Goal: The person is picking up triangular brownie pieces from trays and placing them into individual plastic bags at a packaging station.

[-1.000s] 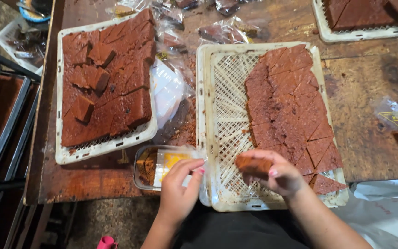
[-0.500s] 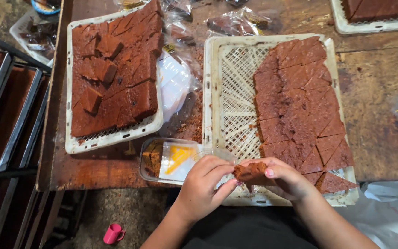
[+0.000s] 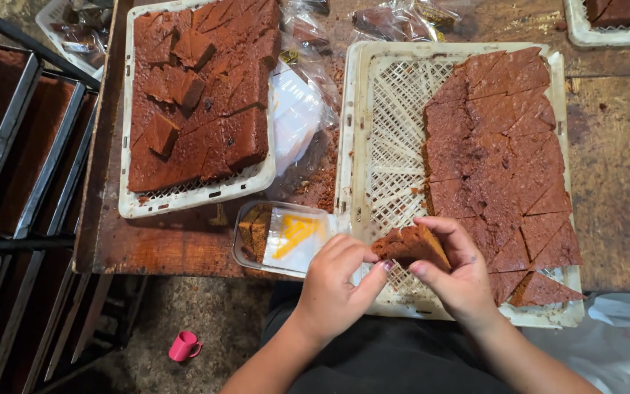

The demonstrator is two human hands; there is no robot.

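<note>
1. Spanning the whole view, the wooden table (image 3: 184, 252) carries everything; its near edge runs just under your wrists, and its left edge drops off beside a dark metal rack (image 3: 9, 182), so there is no room to slide anything that way.
2. Sitting in front of you, the white lattice tray (image 3: 391, 146) has its left half bare and its right half still covered with cut brown cake slices (image 3: 497, 146). Judged from that, roughly half is already taken out and many pieces remain.
3. Farther left, a second white tray (image 3: 134, 208) is still nearly full of brown cake slabs (image 3: 198, 109), a few lying loose on top; it looks untouched by comparison.
4. Between the two trays lie crumpled clear bags (image 3: 297, 117) and crumbs, leaving only a narrow strip of bare wood.
5. At the near edge, just beside the lattice tray, a small clear plastic box (image 3: 282, 237) holds some cake at its left end and a yellow-and-white sheet; most of it looks unfilled.
6. Your left hand (image 3: 333, 288) and right hand (image 3: 461, 273) are close together, both pinching one cake piece (image 3: 411, 246), held over the lattice tray's near-left part, just right of the box.
7. Down on the floor sits a small pink cup (image 3: 184, 345), well clear of your work.
</note>
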